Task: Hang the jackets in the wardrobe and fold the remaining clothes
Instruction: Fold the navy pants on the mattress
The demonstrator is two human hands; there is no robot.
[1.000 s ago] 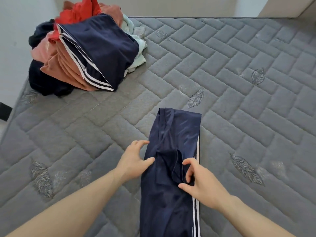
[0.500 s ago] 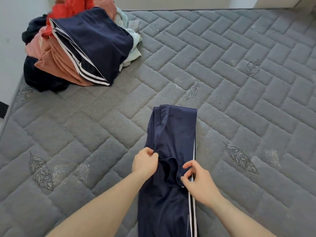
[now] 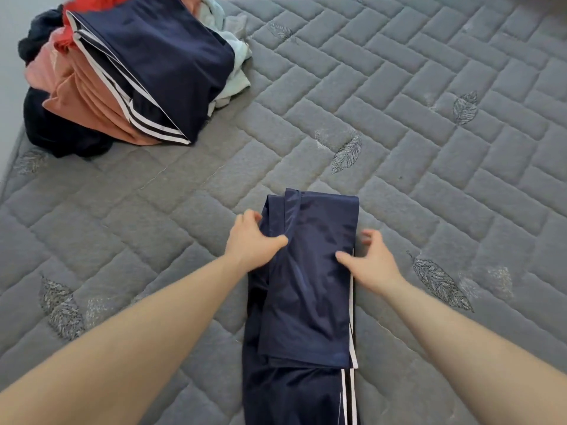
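One pair of navy trousers with white side stripes lay folded over on the grey mattress, its near end cut off by the frame's bottom edge. One heap of clothes sat at the far-left corner. Two hands worked: the left hand had a closed grip pinching the fabric's left edge; the right hand lay open-fingered against the striped edge, holding nothing.

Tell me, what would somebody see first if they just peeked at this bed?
Two bare arms reach in from the bottom, the left hand and right hand pressing on shiny navy trousers with white side stripes, half folded in the middle of the grey quilted mattress. Far left sits a messy clothes pile, orange, red and navy.
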